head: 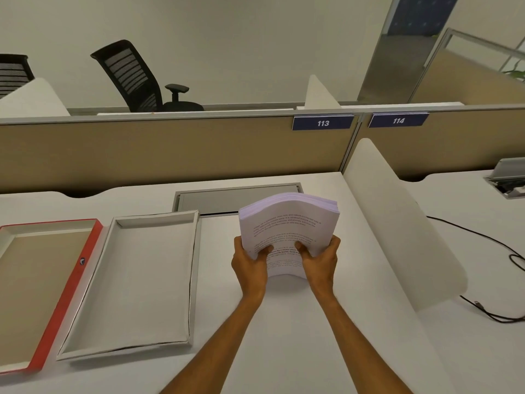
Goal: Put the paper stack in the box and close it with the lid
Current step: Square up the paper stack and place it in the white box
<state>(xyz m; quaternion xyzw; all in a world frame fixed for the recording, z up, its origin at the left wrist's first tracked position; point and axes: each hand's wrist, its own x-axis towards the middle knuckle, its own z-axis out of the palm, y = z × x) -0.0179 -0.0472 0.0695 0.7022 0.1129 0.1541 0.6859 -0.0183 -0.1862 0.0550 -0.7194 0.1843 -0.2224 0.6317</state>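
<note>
Facing beige cubicle partition (170,155), white desk (284,322)

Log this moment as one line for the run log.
stage: stack lifted | both hands: left hand, right hand grip paper stack | box empty | lid off, left of box

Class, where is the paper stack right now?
In the head view, the paper stack is held above the desk by both hands, right of the open white box.

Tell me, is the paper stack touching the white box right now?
Apart. The head view shows the paper stack held up by the left hand and right hand, with bare desk between it and the white box.
</note>
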